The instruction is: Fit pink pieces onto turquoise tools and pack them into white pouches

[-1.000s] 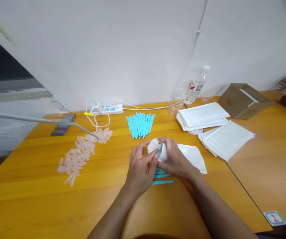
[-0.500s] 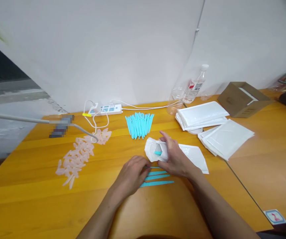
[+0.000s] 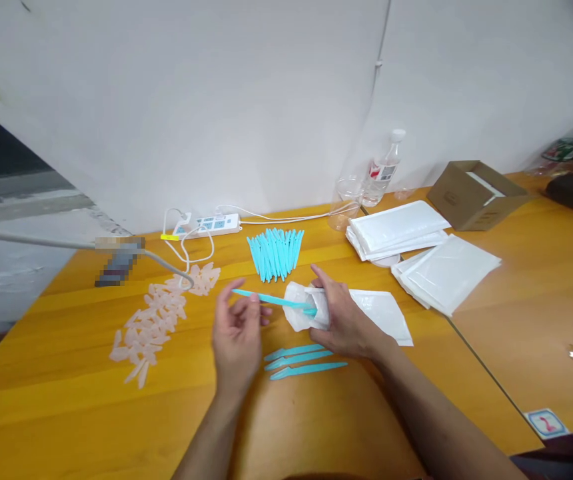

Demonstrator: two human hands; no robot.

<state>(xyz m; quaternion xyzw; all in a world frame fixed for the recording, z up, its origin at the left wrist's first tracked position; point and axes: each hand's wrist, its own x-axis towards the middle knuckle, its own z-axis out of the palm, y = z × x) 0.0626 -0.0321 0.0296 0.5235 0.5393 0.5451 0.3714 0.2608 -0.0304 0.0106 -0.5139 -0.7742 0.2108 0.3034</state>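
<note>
Between thumb and fingers, my left hand (image 3: 240,333) pinches a turquoise stick (image 3: 266,299), whose right end lies inside the mouth of a white padded envelope (image 3: 296,317). My right hand (image 3: 344,317) is wrapped round that envelope and keeps its mouth open toward the left. Another turquoise piece shows inside. Below the envelope, three turquoise sticks (image 3: 309,369) lie side by side on the wooden table (image 3: 166,427). A pile of turquoise sticks (image 3: 275,255) lies beyond my hands.
Pale pink pieces (image 3: 151,327) are spread at the left, near a power strip (image 3: 216,225) and cables. At the right are stacked white envelopes (image 3: 399,230), more envelopes (image 3: 454,273), a bottle (image 3: 381,170), a clear cup (image 3: 342,207) and a cardboard box (image 3: 476,200).
My left hand has picked up a turquoise stick from the near row and moved it left and up, its end now in the envelope. My right hand still holds the envelope.
</note>
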